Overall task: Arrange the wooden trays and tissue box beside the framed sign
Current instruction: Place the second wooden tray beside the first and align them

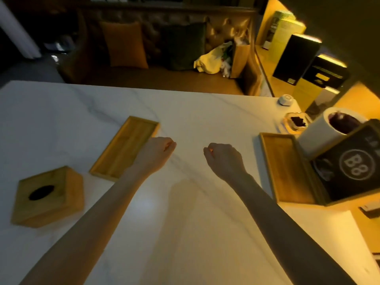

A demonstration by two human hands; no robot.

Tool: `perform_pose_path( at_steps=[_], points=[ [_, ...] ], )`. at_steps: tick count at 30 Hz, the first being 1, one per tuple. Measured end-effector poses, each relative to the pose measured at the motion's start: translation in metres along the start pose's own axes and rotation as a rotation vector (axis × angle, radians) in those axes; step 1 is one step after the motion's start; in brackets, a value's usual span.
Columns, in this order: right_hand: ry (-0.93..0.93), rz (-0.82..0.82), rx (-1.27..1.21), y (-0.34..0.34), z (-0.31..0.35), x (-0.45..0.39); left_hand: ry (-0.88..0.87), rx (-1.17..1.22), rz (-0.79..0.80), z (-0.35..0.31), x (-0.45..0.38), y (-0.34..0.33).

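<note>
Nearest us lay the tissue box (48, 197), off to the left on the white desk (185, 233) and well apart from the framed sign (353, 167) — it had yet to be brought across. Our left hand (157, 150) and right hand (223, 156) hung over the bare middle of the desk, each grip curled shut on nothing, as though between moves. One wooden tray (125, 148) lay at a slant just beside our left hand, likely the next thing we would take. Farther right, a second tray (285, 167) already sat touching the sign's left edge — placed, we judged. Behind the sign stood a white cylinder (329, 132) and a small dish (296, 122), leaving little spare room there.
</note>
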State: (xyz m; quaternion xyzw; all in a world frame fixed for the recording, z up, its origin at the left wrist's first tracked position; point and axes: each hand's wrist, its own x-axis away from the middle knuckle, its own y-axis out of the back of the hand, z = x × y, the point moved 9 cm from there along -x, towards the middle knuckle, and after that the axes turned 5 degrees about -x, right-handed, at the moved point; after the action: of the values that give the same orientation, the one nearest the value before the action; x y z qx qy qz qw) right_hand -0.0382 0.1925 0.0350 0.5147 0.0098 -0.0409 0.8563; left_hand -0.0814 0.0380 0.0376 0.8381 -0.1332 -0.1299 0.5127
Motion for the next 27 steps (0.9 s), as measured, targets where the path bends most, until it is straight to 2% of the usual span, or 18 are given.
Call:
perform_pose_path(
  at_steps=[3, 7, 12, 16, 21, 24, 27],
  points=[
    [0.016, 0.038, -0.079, -0.04, 0.038, -0.012, 0.021, -0.02, -0.106, 0.055, 0.007, 0.025],
    [0.022, 0.168, -0.175, -0.105, 0.077, -0.02, 0.106, -0.064, -0.12, 0.134, 0.01, 0.029],
    [-0.033, 0.393, -0.168, -0.184, 0.1, -0.016, 0.27, -0.098, 0.0, 0.215, 0.016, 0.006],
    [-0.106, 0.625, -0.083, -0.239, 0.101, -0.006, 0.428, -0.077, 0.142, 0.253, 0.02, -0.022],
    [-0.094, 0.667, -0.031, -0.27, 0.11, 0.001, 0.737, 0.059, 0.181, 0.294, 0.029, -0.041],
    [-0.091, 0.659, -0.091, -0.275, 0.121, 0.001, 0.8, 0.177, 0.076, 0.302, 0.033, -0.04],
    [-0.195, 0.66, -0.292, -0.275, 0.127, 0.001, 0.806, 0.248, 0.024, 0.297, 0.035, -0.035]
  ],
)
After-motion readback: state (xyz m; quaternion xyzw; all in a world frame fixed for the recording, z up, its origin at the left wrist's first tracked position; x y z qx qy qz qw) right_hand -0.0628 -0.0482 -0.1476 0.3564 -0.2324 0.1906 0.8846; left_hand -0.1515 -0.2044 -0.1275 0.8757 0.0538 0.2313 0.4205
